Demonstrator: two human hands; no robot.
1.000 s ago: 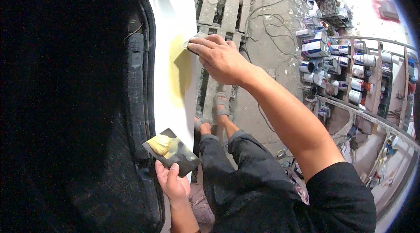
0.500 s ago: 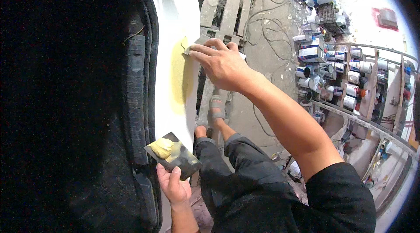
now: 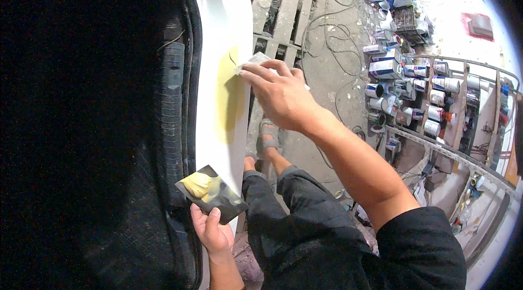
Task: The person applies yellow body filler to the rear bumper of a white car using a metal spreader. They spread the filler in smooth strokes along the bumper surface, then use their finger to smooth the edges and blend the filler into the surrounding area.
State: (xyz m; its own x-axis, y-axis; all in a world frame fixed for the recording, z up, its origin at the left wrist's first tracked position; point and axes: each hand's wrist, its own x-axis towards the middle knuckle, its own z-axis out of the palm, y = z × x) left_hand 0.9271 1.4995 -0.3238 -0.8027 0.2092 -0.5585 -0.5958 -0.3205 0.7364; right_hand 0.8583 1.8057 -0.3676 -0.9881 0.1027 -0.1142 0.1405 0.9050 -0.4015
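Note:
My left hand (image 3: 212,231) grips the lower edge of a dark flat mixing board (image 3: 222,204), thumb on top. A lump of yellow filler (image 3: 197,185) sits on the board's far left corner, with thinner smears beside it. My right hand (image 3: 280,91) is closed on a pale, thin putty spreader (image 3: 255,64), its fingers over the near side. The spreader is at the outer edge of a white vehicle body panel (image 3: 218,23), beside a long yellow filler patch (image 3: 227,105). Whether the blade touches the panel I cannot tell.
Left of the panel runs a black rubber seal (image 3: 192,72) round a dark opening. A wooden pallet (image 3: 283,15) lies on the floor beyond the panel. Cables (image 3: 333,34) loop over the concrete. Several paint cans (image 3: 417,86) crowd a rack at the right.
My right hand and the spreader have shifted slightly toward me and to the right, at the patch's outer edge. The board in my left hand has moved a little left within the view.

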